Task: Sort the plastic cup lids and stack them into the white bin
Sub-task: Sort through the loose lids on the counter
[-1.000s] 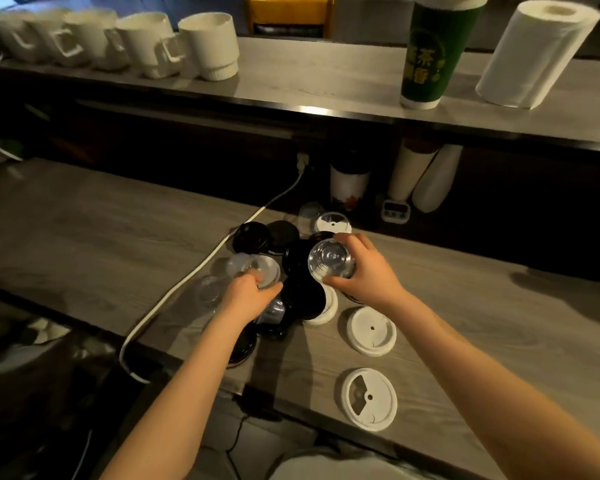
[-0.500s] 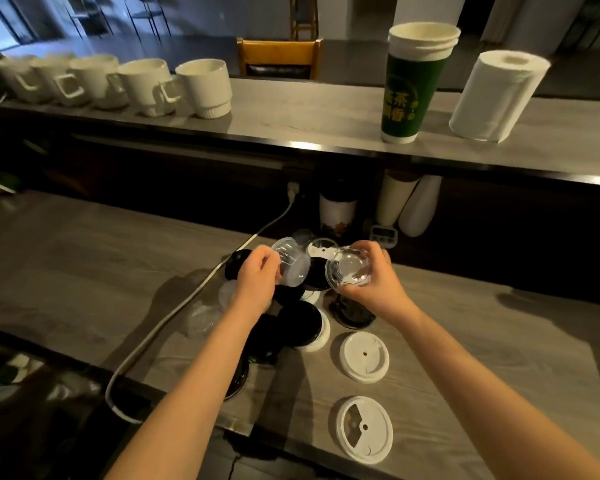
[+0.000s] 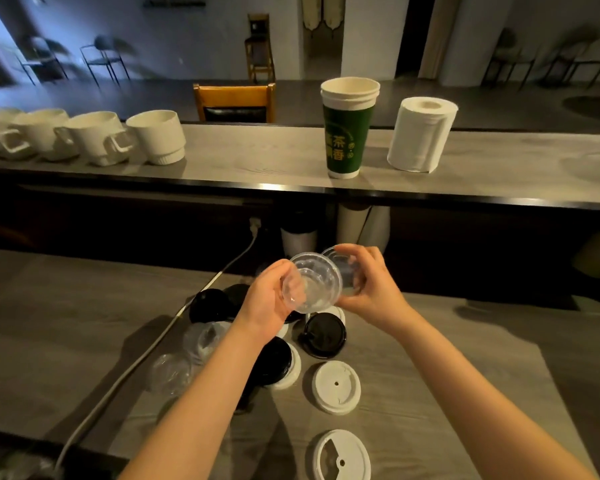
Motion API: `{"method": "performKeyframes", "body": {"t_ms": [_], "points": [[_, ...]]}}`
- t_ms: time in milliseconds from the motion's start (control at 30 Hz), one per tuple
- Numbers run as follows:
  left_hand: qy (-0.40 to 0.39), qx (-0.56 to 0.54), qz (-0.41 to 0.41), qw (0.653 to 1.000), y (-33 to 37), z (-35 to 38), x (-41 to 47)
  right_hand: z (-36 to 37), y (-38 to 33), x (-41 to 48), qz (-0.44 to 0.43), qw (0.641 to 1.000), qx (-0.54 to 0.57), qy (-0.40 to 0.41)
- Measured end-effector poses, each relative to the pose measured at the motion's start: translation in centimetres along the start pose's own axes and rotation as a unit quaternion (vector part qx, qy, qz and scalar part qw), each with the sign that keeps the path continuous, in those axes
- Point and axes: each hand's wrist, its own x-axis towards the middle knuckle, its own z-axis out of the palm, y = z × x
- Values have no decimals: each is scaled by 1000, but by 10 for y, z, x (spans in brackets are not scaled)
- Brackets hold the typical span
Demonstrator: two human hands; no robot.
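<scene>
Café counter: mugs (image 3: pixel 156 142), branded cups (image 3: pixel 349 129)

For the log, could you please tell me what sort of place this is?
Probably a café or tea-shop counter: a row of white mugs, stacked green paper cups, and cup lids on the worktop.

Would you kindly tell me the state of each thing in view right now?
Left hand, holds front clear lid, above counter.
Right hand, holds rear clear lid, above counter.
Black lid, flat on counter.
White lid, flat on counter.
Green cup, upright on shelf.
Paper towel roll, upright on shelf.
</scene>
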Motion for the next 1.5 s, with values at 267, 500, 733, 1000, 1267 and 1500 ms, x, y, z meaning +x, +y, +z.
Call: {"method": "performKeyframes", "body": {"t_ms": [267, 500, 733, 1000, 1267, 1500], "points": [[74, 94, 8, 993, -14, 21, -3, -4, -13, -12, 64, 980, 156, -103], [94, 229, 90, 965, -22, 24, -7, 8, -10, -21, 83, 975, 203, -42], [13, 216, 10, 976, -33, 11, -15, 7, 10, -29, 86, 976, 197, -40], [-19, 204, -23, 978, -48, -8, -10, 16, 32, -38, 112, 985, 128, -35], [141, 232, 3, 963, -56, -31, 2, 51, 100, -73, 234, 935, -184, -192], [156, 240, -3, 958, -68, -35, -1, 82, 120, -100, 162, 887, -354, -247]]}}
